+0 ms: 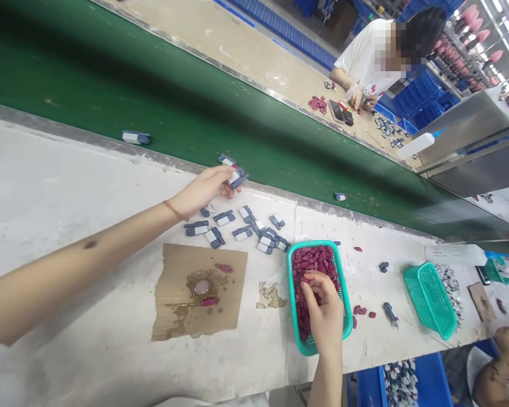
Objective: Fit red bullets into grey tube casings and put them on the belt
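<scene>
My left hand is closed on a small blue-grey and white plastic part, held over the near edge of the green conveyor belt. A similar part with a bit of red shows right behind it; whether that one is also gripped I cannot tell. My right hand reaches into a teal basket of small dark red pieces. Its thumb and fingers are pinched together, and what is between them is hidden. Several blue-grey and white parts lie on the table below my left hand.
Wet-stained cardboard bears a round pad and two red pieces. At right are another teal basket and a white bottle. Across the belt a co-worker handles small parts; another person's arm shows lower right.
</scene>
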